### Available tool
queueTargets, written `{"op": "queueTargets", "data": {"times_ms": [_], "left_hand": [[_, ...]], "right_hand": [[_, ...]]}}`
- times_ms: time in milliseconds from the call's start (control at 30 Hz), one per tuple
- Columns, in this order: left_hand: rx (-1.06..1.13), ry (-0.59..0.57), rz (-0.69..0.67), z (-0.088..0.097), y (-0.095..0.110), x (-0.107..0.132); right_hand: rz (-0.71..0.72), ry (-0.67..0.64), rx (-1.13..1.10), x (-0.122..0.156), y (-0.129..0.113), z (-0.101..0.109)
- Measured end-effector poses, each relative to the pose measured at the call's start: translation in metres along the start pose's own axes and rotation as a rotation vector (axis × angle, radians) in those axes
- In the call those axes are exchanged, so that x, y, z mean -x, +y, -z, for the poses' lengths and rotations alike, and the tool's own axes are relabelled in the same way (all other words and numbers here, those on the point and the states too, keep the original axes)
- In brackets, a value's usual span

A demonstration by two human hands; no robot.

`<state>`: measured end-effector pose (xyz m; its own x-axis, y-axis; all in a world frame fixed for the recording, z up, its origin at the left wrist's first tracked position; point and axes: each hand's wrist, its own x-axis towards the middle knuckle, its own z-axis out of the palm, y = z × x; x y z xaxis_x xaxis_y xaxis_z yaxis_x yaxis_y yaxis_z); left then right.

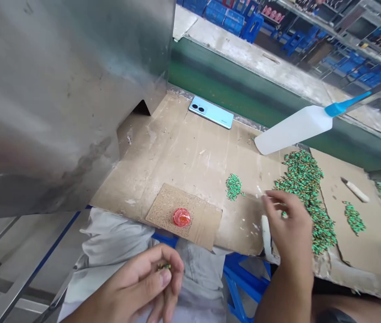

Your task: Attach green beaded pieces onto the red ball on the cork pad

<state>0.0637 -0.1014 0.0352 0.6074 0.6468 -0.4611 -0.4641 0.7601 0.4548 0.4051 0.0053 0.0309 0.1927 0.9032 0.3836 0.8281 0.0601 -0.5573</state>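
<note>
My left hand (143, 287) is low in the view above my grey-clad lap, with its fingertips pinched on a few small green-and-gold parts (164, 266). My right hand (289, 222) hovers over the cardboard work surface (183, 157), its fingers slightly apart and nothing visible in them. Just beyond those fingers lies a large heap of small green parts (306, 188). A smaller heap (233, 186) sits to its left, and another (354, 217) to its right. A red round blob (181, 217) rests on a speckled square of cork-like board (190, 215).
A large steel housing (59, 103) fills the left side. A light blue phone (211, 112) lies at the far edge, and a white plastic bottle with a blue nozzle (298, 128) is held out above the surface. A white-handled knife (355, 190) lies at right. Blue stool legs (244, 282) show below.
</note>
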Motion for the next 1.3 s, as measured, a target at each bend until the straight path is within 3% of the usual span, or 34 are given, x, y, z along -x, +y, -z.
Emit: {"op": "queueTargets", "data": {"times_ms": [67,133,267,367,900,1033,1167,1233,1300], "left_hand": [[-0.016,-0.066,0.019,0.003,-0.003,-0.001],[-0.041,-0.081,0.008,0.005,-0.004,-0.002],[-0.132,0.012,-0.076,0.004,0.001,-0.005],[-0.147,0.071,-0.035,0.001,0.004,-0.005],[-0.346,0.066,-0.115,-0.002,-0.002,-0.006],[-0.358,0.07,-0.128,-0.006,-0.001,-0.009],[-0.458,0.105,-0.146,-0.012,0.004,-0.011],[-0.574,0.138,-0.189,-0.018,0.007,-0.01],[-0.673,0.137,-0.231,-0.025,0.011,-0.009]], "right_hand": [[0.041,-0.16,-0.005,0.005,-0.006,-0.011],[0.058,-0.203,0.004,0.007,-0.008,-0.021],[0.064,-0.204,0.027,0.003,-0.003,-0.03],[0.063,-0.21,0.035,0.0,0.002,-0.03],[-0.001,-0.14,-0.149,0.015,-0.011,-0.031],[-0.027,-0.068,-0.214,0.018,-0.014,-0.028],[-0.03,-0.024,-0.355,0.037,-0.037,-0.019],[0.029,-0.104,-0.544,0.052,-0.057,-0.016],[0.116,-0.265,-0.725,0.069,-0.077,-0.016]]}}
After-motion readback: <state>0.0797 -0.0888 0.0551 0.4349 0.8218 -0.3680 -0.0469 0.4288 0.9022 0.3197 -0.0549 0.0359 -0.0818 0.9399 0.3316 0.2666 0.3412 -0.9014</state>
